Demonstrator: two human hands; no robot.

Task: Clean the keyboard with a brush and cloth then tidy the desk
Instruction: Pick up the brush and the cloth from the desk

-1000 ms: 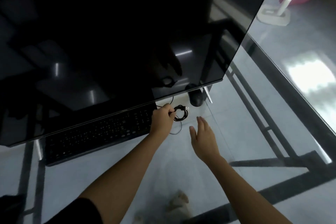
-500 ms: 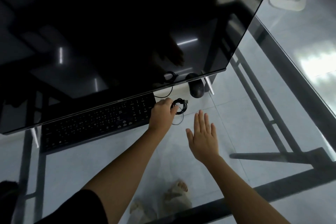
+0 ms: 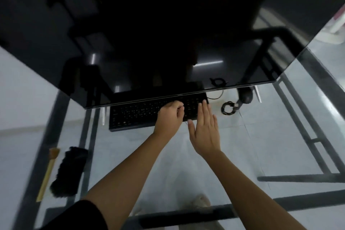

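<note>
Our left hand (image 3: 170,117) curls loosely over the keyboard (image 3: 141,114) under the monitor (image 3: 149,33), gripping nothing; right hand (image 3: 204,129) flat, fingers spread. Brush (image 3: 49,171) and cloth (image 3: 68,171) lie far left.

There is one big black flat screen (image 3: 149,33) at the far side. One black keyboard (image 3: 138,115) with small keys lies under its near edge. One black round mouse (image 3: 246,97) sits to the right. One black cable wound in a small ring (image 3: 228,108) lies between the keyboard and the mouse. On the near left are one brush with a pale yellow stick handle (image 3: 47,172) and one fluffy black cloth (image 3: 69,172). There is one see-through glass desk (image 3: 252,145). Two bare hands show, the left hand (image 3: 169,117) and the right hand (image 3: 205,129).
</note>
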